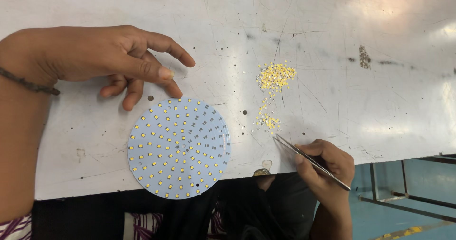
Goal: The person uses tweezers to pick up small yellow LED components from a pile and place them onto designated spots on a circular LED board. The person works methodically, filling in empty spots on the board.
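Hands apart over the scratched white surface (332, 40). Left hand (95, 54) toward the left edge, empty, fingers loosely spread and curled, fingertips just beyond the far rim of a round white board (179, 148) studded with small yellow chips. Board flat, slightly overhanging the near edge. Further right, loose yellow chips (274, 76) heaped mid-surface, a thinner trail running toward the near edge. Right hand (325, 166) at the near edge, pinching slim metal tweezers (311, 161), tips beside the trail, perhaps touching a chip.

Bare forearms, a thin dark braided band (beaded, perhaps) on the left hand's (95, 54) wrist.
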